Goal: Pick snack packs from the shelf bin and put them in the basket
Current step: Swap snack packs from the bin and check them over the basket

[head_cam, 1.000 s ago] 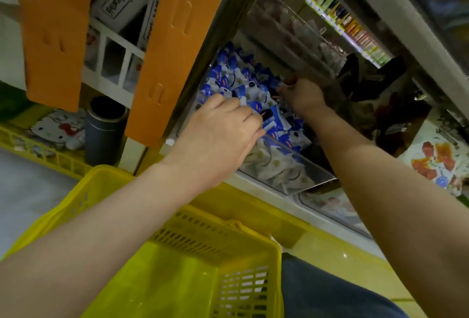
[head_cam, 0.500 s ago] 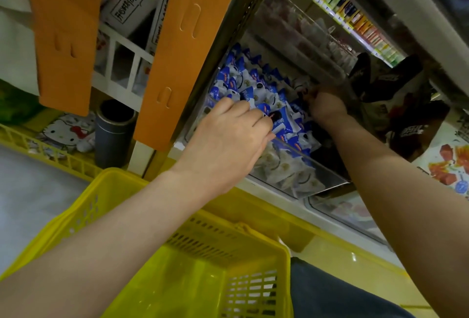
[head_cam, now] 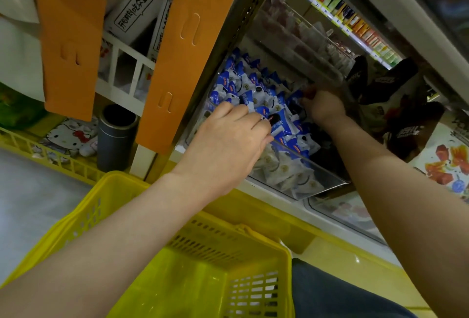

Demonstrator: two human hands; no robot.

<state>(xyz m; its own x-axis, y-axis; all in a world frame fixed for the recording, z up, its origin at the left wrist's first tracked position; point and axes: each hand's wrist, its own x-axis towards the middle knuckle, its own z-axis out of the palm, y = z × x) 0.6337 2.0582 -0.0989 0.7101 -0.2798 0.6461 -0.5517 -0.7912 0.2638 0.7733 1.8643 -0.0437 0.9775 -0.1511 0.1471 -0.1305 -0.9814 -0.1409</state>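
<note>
A clear plastic shelf bin (head_cam: 327, 178) holds several small blue-and-white snack packs (head_cam: 253, 89). My left hand (head_cam: 228, 147) reaches into the front of the bin, its fingers curled down among the packs; what they grip is hidden. My right hand (head_cam: 323, 107) is deeper in the bin at its right side, fingers curled onto a pack near the back. The yellow basket (head_cam: 203, 279) stands below my arms, with nothing visible inside it.
Two orange cardboard flaps (head_cam: 68, 38) hang at the left beside the shelf post. A dark cylinder (head_cam: 114, 137) stands on a low yellow rack. Dark snack bags (head_cam: 396, 114) fill the bin to the right. Price labels line the upper shelf edge (head_cam: 337, 13).
My right hand has moved a little deeper and rightward in the bin. My left hand stays on the front packs, fingers curling in. The view shifted slightly.
</note>
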